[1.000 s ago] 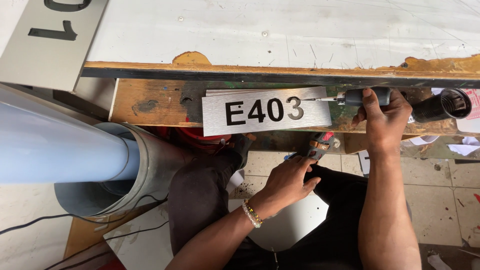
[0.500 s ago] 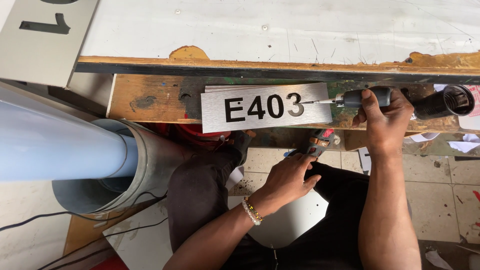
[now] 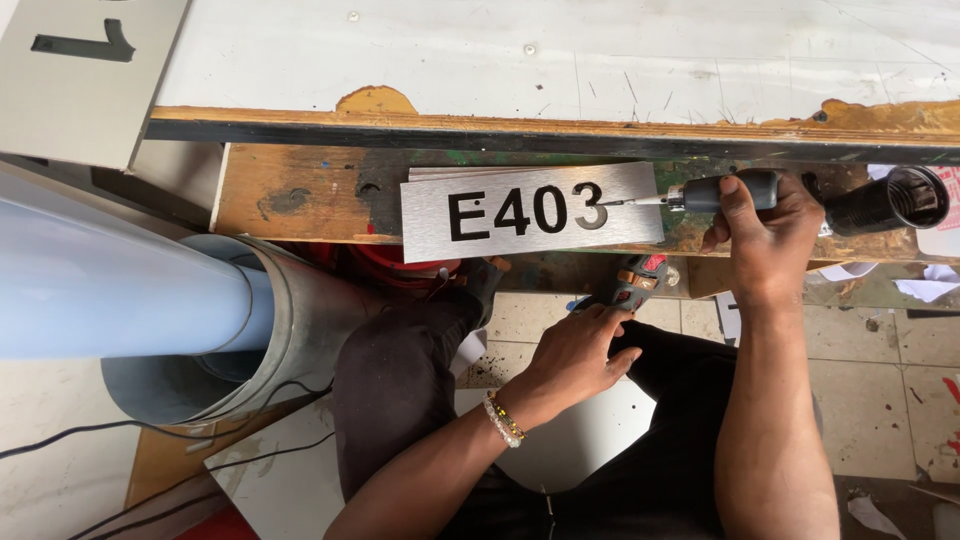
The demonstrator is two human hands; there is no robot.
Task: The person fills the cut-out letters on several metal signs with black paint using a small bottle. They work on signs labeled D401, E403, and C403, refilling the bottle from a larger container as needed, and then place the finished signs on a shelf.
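Your right hand (image 3: 762,232) is wrapped tight around a dark-handled tool (image 3: 722,192), whose thin metal tip touches the last character on the brushed silver sign plate (image 3: 530,210). The plate lies flat on the lower wooden shelf (image 3: 290,190), just under the white bench edge (image 3: 540,125). Your left hand (image 3: 580,350) is down by your knee, fingers curled on a small red and grey object (image 3: 632,283); probably gripping it, but the view's partly blocked. A grey metal duct (image 3: 200,330) sits to your left.
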